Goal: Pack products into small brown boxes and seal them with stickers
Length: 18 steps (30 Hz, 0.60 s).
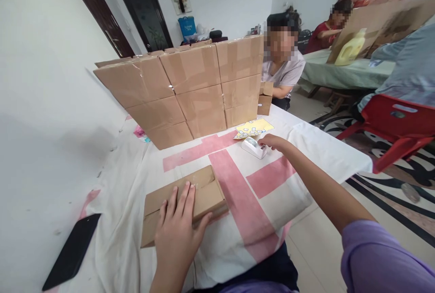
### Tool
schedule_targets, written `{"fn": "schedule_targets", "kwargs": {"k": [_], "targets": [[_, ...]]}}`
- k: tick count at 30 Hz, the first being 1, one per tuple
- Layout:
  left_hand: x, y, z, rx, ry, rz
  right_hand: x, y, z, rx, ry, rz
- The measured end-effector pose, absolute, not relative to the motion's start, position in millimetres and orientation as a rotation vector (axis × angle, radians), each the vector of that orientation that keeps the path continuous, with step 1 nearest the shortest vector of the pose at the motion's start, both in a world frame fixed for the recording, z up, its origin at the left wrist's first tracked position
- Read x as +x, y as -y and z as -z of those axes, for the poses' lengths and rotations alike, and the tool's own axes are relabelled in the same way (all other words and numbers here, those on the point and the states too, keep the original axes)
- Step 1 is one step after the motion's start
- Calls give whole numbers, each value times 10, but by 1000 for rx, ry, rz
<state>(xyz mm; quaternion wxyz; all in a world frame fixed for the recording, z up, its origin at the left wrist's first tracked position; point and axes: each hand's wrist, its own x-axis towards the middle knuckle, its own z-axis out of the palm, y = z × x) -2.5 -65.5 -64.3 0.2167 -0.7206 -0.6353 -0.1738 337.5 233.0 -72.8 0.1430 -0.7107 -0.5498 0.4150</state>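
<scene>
My left hand [180, 225] lies flat on a closed cardboard box [207, 188], its fingers stretched over the lid and the thumb by the near edge. The box rests on the pink-and-white cloth in front of me. Farther right, my right hand [273, 142] reaches to a white tape dispenser [253, 148] with a roll in it. Its fingers are bent together at the dispenser's right end; whatever is between the fingertips is too small to make out. Just behind the dispenser is a yellow sheet [254, 127] with small white labels on it.
A wall of stacked cardboard boxes [197, 89] stands along the table's far side. Behind it a person [283, 66] sits near a smaller open box [265, 102]. A black phone-like slab [73, 250] lies at the left. A red chair [397, 120] is to the right.
</scene>
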Motion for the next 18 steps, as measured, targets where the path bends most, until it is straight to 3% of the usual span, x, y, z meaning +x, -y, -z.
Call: {"fn": "schedule_targets", "kwargs": {"k": [18], "targets": [[-25, 655, 665, -1974, 1764, 484, 3295, -2251, 569, -1984, 1579, -1488]]}}
